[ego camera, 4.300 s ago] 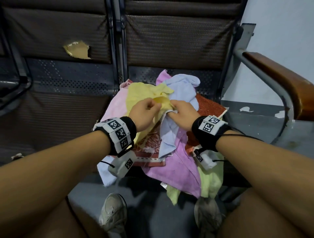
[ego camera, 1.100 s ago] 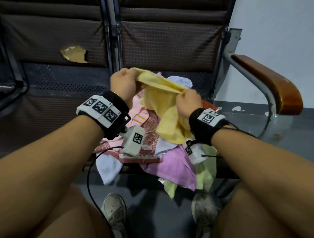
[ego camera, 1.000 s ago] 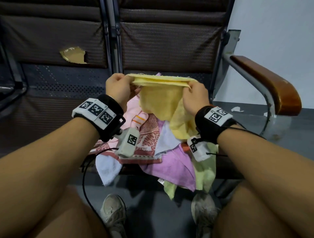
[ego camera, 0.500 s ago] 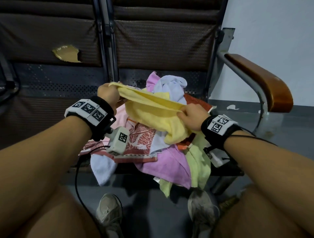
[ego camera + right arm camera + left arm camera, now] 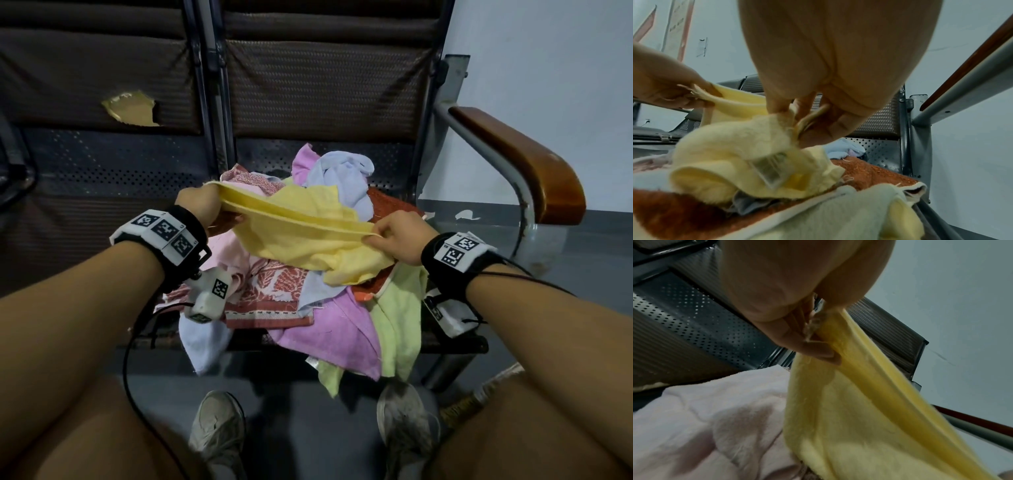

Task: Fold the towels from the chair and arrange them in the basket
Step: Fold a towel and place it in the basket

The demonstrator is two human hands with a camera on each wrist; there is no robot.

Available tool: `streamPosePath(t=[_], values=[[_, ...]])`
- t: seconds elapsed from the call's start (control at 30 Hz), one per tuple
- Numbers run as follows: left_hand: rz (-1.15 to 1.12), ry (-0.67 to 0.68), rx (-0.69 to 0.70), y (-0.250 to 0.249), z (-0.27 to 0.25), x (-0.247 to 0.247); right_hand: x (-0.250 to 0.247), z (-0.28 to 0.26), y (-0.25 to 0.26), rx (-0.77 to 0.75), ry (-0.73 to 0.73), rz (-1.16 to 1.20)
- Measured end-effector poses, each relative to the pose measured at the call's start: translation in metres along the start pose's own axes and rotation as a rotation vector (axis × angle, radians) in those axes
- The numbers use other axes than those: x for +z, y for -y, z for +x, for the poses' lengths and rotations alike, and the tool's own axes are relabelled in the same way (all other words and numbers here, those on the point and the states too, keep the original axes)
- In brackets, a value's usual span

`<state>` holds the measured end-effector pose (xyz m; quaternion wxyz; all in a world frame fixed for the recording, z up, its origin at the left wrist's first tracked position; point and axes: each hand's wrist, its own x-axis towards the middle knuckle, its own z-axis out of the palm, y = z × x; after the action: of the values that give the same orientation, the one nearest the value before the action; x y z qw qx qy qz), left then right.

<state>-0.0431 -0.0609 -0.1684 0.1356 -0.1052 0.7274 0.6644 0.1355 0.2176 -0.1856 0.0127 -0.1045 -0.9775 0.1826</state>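
Note:
A yellow towel (image 5: 301, 236) is stretched between both hands just above the pile of towels on the chair seat. My left hand (image 5: 200, 204) pinches its far-left corner (image 5: 818, 327). My right hand (image 5: 397, 236) pinches the near-right corner (image 5: 797, 123), and the slack of the yellow towel (image 5: 735, 155) sags onto the heap with a label showing. Under it lie a pink towel (image 5: 337, 329), a light blue towel (image 5: 346, 174), a red patterned towel (image 5: 274, 287), a pale green towel (image 5: 397, 308) and an orange towel (image 5: 869, 172). No basket is in view.
The chair's wooden armrest (image 5: 524, 168) on a metal tube stands to the right of the pile. The perforated metal backrest (image 5: 329, 154) is behind it, and a second seat (image 5: 85, 212) is to the left. My shoes (image 5: 219, 431) rest on the grey floor below.
Both hands picked the yellow towel out of the pile, lifted it and pulled its edge taut. In the last half second they lowered it toward the pile and spread further apart.

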Motion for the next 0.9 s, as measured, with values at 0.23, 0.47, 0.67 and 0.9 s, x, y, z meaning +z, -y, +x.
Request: streamPosePath(t=[0.23,0.47,0.67,0.9], values=[[0.095,0.021,0.071,0.008,0.008,-0.002,-0.004,0.003,-0.004,0.05,-0.146,0.128],[-0.069,0.271,0.157,-0.003,0.005,-0.003,-0.017,0.01,-0.009,0.155,-0.434,0.182],[0.513,0.33,0.432,-0.003,-0.003,-0.01,-0.026,0.01,-0.017,0.129,-0.433,0.196],[0.594,-0.011,0.692,-0.009,0.001,-0.018,-0.054,-0.004,-0.007,0.043,-0.044,0.023]])
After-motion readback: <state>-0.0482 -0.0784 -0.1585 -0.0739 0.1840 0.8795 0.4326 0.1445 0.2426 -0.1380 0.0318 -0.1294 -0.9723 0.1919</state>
